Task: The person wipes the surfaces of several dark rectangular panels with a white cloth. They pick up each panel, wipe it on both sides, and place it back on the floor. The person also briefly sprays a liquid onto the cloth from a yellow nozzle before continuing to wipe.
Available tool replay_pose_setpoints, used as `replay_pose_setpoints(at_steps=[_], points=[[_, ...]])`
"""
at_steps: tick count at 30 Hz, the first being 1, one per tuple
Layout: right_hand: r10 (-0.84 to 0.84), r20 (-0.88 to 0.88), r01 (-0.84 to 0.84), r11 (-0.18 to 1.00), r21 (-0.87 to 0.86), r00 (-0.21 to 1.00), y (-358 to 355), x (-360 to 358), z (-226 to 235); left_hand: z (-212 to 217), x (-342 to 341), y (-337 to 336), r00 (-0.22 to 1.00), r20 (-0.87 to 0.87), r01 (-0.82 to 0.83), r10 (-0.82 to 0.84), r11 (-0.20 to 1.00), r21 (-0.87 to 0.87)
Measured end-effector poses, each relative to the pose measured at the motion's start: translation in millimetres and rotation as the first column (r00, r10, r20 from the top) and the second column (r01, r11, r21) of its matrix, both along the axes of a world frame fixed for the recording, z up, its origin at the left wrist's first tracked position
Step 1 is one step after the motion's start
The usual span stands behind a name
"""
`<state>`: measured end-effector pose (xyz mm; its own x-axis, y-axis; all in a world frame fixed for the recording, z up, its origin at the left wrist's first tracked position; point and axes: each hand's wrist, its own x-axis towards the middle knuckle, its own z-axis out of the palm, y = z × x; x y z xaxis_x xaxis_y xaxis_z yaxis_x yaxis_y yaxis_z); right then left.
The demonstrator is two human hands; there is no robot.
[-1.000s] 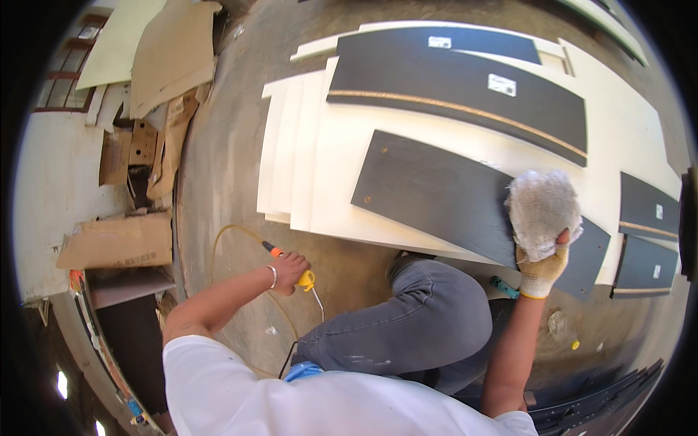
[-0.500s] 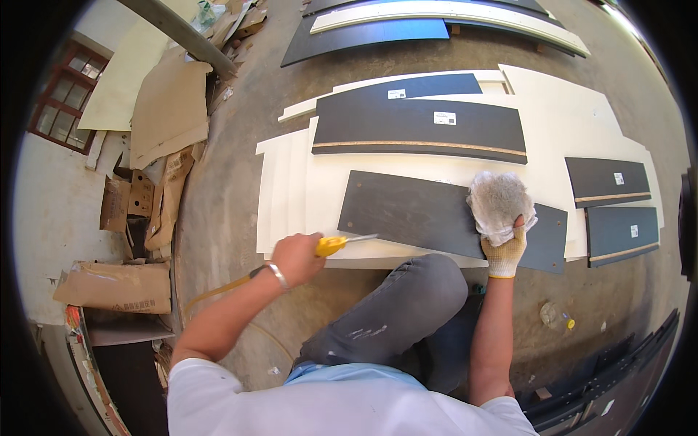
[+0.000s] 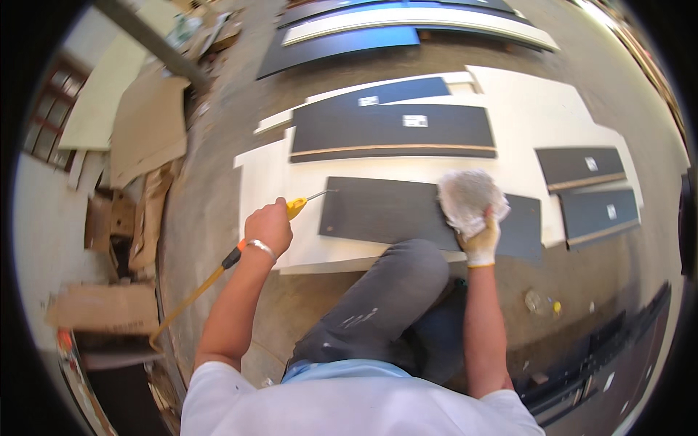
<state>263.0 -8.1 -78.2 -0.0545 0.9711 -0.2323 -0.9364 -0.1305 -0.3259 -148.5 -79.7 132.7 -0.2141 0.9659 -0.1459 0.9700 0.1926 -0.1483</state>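
Observation:
My bare left hand [image 3: 268,228] grips a yellow air blow gun [image 3: 297,208] with an amber hose [image 3: 195,299] trailing from it. Its thin metal nozzle reaches the upper left corner of a dark grey board [image 3: 385,211]; whether it touches I cannot tell. My right hand [image 3: 480,240], in a pale knit glove, is closed around a greyish-white wad of cloth [image 3: 471,198] over the same board's right part, hiding some of it. Small round marks show at the board's left end. The board lies on large cream panels [image 3: 269,174].
Beyond lie dark boards [image 3: 392,131] with white labels. Two shorter dark boards [image 3: 582,169] rest at the right. A stack of panels [image 3: 342,49] is at the far side. Cardboard [image 3: 109,305] leans along the left wall. My bent knee [image 3: 414,265] is close to the board.
My left hand has swung the blow gun up and left, from the board's lower edge to its upper left corner. The whole view has shifted slightly; my right hand still holds the cloth.

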Motion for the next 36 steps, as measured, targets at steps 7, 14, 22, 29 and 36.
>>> replay_pose_setpoints(at_steps=[7, 14, 22, 29, 36], points=[[-0.007, -0.159, 0.016, 0.999, 0.052, 0.987, 9.8, 0.7, -7.0, 38.0, 175.7, 46.2, 0.843, 0.257, 0.445, -0.472, 0.881, 0.159], [0.044, 0.353, -0.056, 0.998, 0.023, 0.935, 4.3, 2.7, -10.0, 15.8, 304.5, 65.9, 0.670, 0.313, 0.702, -0.673, 0.712, 0.028], [-0.223, 0.821, -0.075, 0.949, 0.306, 0.526, 8.7, 0.6, -26.8, 3.7, 333.2, 107.3, 0.722, 0.304, 0.645, -0.621, 0.763, 0.028], [-0.286, 0.951, -0.191, 0.946, 0.261, -0.116, 11.0, 8.1, -25.0, -7.0, 346.4, 103.7, 0.682, 0.351, 0.677, -0.641, 0.735, 0.028], [0.011, -0.156, 0.005, 0.995, 0.100, 0.988, 6.2, 0.2, -2.9, 5.9, 216.8, 55.9, 0.768, 0.291, 0.611, -0.571, 0.789, -0.065]])
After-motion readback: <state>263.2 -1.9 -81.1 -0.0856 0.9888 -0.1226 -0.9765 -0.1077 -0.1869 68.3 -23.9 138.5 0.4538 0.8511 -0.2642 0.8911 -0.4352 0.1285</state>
